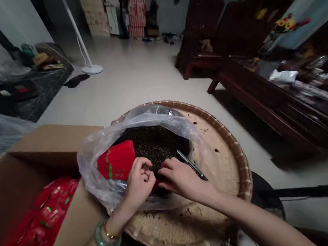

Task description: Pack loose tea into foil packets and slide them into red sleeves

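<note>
A clear plastic bag [89, 150] stands open on a round woven bamboo tray [222, 180]. Dark dried leaves, like loose tea, [151, 143] fill its inside. On the leaves at the left lies a stack of red packets [117, 161] with green marks. My left hand [140, 182], fingers curled, is closed on a small red packet [156, 185], mostly covered by the hands. My right hand [180, 178] has its fingers bent together at that packet; what is in its fingertips is hidden. Just beyond the right hand, a slim dark tool with a silvery part [192, 166] leans on the bag's edge.
At the left, an open cardboard box [58, 136] holds several shiny red packets [46, 214]. Leaf bits lie scattered on the tray. A dark wooden table [260, 104] loaded with items stands at the right. A white fan stand [92, 69] is farther off on the floor.
</note>
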`<state>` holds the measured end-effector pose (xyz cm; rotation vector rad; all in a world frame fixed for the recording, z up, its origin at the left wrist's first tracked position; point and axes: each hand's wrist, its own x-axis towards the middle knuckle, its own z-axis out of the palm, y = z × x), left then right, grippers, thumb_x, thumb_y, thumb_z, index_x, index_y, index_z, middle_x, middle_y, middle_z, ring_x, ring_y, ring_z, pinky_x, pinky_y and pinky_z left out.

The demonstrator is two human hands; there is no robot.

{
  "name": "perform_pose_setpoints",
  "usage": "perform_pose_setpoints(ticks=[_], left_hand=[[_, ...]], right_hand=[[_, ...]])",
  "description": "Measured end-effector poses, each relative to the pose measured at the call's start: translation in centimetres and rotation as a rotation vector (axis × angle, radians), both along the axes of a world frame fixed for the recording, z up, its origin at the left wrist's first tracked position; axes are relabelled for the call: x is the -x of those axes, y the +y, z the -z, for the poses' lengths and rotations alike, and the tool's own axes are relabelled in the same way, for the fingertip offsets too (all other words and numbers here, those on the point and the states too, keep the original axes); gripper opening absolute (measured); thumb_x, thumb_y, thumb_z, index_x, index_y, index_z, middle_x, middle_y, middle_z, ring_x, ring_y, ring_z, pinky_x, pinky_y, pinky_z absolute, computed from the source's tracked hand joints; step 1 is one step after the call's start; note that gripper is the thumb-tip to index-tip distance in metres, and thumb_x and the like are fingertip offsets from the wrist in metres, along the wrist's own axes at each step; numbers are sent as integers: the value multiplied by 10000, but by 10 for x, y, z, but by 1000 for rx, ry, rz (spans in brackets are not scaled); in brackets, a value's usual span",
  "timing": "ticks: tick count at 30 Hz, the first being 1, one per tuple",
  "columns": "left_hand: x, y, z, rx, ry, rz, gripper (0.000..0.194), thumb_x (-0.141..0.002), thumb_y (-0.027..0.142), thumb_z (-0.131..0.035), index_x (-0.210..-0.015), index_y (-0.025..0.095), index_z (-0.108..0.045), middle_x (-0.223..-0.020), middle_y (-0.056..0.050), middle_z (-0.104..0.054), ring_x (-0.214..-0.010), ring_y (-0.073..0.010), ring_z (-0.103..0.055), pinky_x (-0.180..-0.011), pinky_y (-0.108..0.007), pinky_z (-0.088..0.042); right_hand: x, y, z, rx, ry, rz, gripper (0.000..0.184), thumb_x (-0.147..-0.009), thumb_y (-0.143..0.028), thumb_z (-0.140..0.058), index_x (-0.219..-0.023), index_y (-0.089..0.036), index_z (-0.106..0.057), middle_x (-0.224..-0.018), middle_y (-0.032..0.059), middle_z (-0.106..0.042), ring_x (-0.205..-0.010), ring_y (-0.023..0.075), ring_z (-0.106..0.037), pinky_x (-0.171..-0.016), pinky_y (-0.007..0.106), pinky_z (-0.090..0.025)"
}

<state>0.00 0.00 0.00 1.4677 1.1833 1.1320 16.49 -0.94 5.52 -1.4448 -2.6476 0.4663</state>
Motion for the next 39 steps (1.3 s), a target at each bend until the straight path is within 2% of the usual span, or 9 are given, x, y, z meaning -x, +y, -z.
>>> perform_pose_setpoints(ticks=[5, 9, 11, 14, 20, 24, 31, 36, 39], left_hand=[[10, 5, 0, 21, 71, -75, 415, -679, 273, -663, -1054, 196, -504, -1009, -57, -570, -857, -161, -578, -670, -257, -466], [26, 8, 6, 287, -54, 228, 740, -603, 250, -733, -1263, 181, -408, -1161, -130, -606, -1029, -233, -592, -850, -364, -467], [31, 8, 9, 436, -104, 378, 744, -601, 228, -730, -1268, 141, -412, -1043, -122, -673, -936, -230, -640, -841, -382, -479], [34, 9, 14, 499, -86, 422, 632, -578, 215, -739, -1162, 103, -522, -968, -108, -707, -892, -235, -652, -814, -368, -489], [29, 12, 9, 399, 41, 447, 401, -608, 246, -725, -984, 125, -657, -958, -59, -707, -848, -207, -631, -774, -315, -484], [19, 12, 6, 442, -15, 471, 362, -636, 324, -708, -927, 113, -665, -812, -33, -700, -701, -171, -608, -635, -272, -478], [11, 9, 23, 387, 3, 355, 291, -645, 343, -707, -786, 89, -693, -650, -12, -668, -587, -145, -571, -554, -241, -441], [17, 3, 20, 121, 117, 392, 275, -658, 199, -698, -927, 149, -730, -907, -56, -738, -835, -213, -658, -786, -310, -500], [22, -1, 15, 19, 68, 417, 233, -736, 152, -598, -912, 191, -745, -1015, -64, -729, -976, -218, -652, -902, -339, -478]], right_hand=[[-8, 9, 11, 57, 314, 100, 114, -889, -198, -535, -826, -160, -622, -776, 35, -605, -726, 136, -569, -644, 228, -417], [-17, 9, 7, 110, 559, 145, 163, -902, -257, -513, -804, -168, -609, -755, 27, -617, -703, 135, -563, -637, 233, -412], [-22, 9, 5, 172, 605, 142, 203, -905, -292, -507, -774, -167, -599, -753, 27, -611, -698, 134, -556, -638, 235, -409], [-31, 12, 4, 252, 618, 99, 256, -888, -352, -531, -729, -158, -578, -747, 24, -587, -696, 130, -536, -638, 233, -400], [-38, 18, 5, 382, 611, 62, 291, -880, -400, -528, -741, -149, -574, -776, 24, -572, -662, 116, -508, -590, 219, -387], [-27, 14, 3, 279, 557, -7, 188, -890, -296, -521, -781, -156, -583, -783, 31, -586, -711, 132, -536, -658, 241, -414], [-16, 7, 9, 68, 452, 43, 111, -855, -245, -595, -779, -165, -604, -746, 19, -584, -680, 124, -541, -600, 218, -409], [-8, -15, 1, -163, 353, -115, 216, -939, -203, -424, -833, -170, -609, -796, 51, -591, -730, 138, -531, -623, 239, -415], [-2, -31, -16, -131, 322, -143, 282, -966, -204, -346, -860, -175, -606, -781, 35, -593, -708, 126, -520, -624, 234, -404]])
